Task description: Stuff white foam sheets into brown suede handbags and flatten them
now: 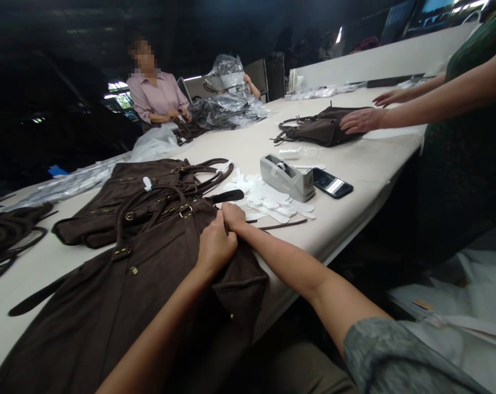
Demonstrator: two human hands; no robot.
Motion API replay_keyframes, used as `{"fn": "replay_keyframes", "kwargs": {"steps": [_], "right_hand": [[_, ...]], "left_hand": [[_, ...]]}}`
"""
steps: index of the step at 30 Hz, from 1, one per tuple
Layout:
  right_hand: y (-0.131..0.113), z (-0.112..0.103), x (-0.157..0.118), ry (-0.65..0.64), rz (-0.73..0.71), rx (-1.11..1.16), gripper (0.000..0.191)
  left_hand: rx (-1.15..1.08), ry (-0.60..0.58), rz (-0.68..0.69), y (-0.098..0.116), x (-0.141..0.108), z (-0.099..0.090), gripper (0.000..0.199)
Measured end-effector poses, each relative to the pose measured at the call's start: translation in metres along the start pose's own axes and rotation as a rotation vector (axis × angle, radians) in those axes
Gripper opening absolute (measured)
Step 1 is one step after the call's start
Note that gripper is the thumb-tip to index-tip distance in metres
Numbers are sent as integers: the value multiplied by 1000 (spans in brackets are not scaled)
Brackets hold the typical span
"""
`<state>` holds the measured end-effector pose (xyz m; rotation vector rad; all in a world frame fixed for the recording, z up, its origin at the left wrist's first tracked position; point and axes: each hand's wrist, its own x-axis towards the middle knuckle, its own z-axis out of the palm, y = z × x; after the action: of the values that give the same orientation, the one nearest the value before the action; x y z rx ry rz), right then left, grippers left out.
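Note:
A large dark brown handbag (149, 273) lies on the table in front of me, its handles pointing away. My left hand (217, 243) is closed on the bag's upper right edge. Right beside it, my right hand (232, 216) is also closed at the same top corner, close to a dark strap end (227, 196). The exact part between my fingers is hidden. Behind this bag rests a second brown handbag (120, 186) with brass fittings. A white tag (147, 183) hangs at the handle of the near bag.
White paper strips (268, 197) lie in a pile by a grey tape dispenser (286, 178) and a phone (332, 182). At right, a co-worker's hands (362, 119) touch another brown bag (324, 125). Beyond, a person (157, 96) stands near plastic-wrapped goods (227, 109). Brown straps (10, 235) lie left.

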<state>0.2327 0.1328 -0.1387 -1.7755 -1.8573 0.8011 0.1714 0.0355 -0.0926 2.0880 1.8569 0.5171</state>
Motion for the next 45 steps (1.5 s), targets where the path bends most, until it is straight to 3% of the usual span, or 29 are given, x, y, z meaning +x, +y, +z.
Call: {"fn": "replay_keyframes", "kwargs": {"steps": [4, 9, 15, 17, 19, 22, 24, 27, 30, 33, 36, 41, 45], "right_hand": [[11, -7, 10, 0, 42, 40, 26], [16, -8, 16, -25, 47, 92, 28], [14, -11, 16, -21, 44, 108, 27], [13, -19, 8, 17, 46, 92, 26], [16, -34, -11, 156, -1, 100, 23], [28, -62, -67, 362, -246, 301, 20], [40, -77, -116, 240, -432, 502, 33], [56, -82, -182, -25, -623, 579, 31], [62, -66, -217, -17, -661, 531, 40], [64, -42, -222, 108, -613, 513, 25], [64, -29, -215, 85, -580, 506, 30], [59, -37, -207, -28, -452, 512, 32], [53, -45, -198, -99, -457, 519, 41]], "left_hand": [[-228, -45, -25, -10, -4, 7, 88], [-554, -153, -146, -18, -26, -3, 90], [-956, -95, -339, -13, -40, -13, 100], [-940, -75, -341, -14, -37, -11, 100], [-915, -61, -352, -15, -33, -9, 98], [-897, -35, -352, -17, -31, -9, 94], [-890, -23, -342, -17, -31, -11, 93], [-877, -16, -344, -14, -32, -12, 92], [-861, -2, -365, -8, -30, -12, 91], [-848, 41, -368, 2, -25, -10, 88], [-805, 99, -357, 12, -19, -7, 85], [-757, 104, -369, 20, -11, -3, 83], [-732, 101, -381, 21, -9, -2, 84]]}}
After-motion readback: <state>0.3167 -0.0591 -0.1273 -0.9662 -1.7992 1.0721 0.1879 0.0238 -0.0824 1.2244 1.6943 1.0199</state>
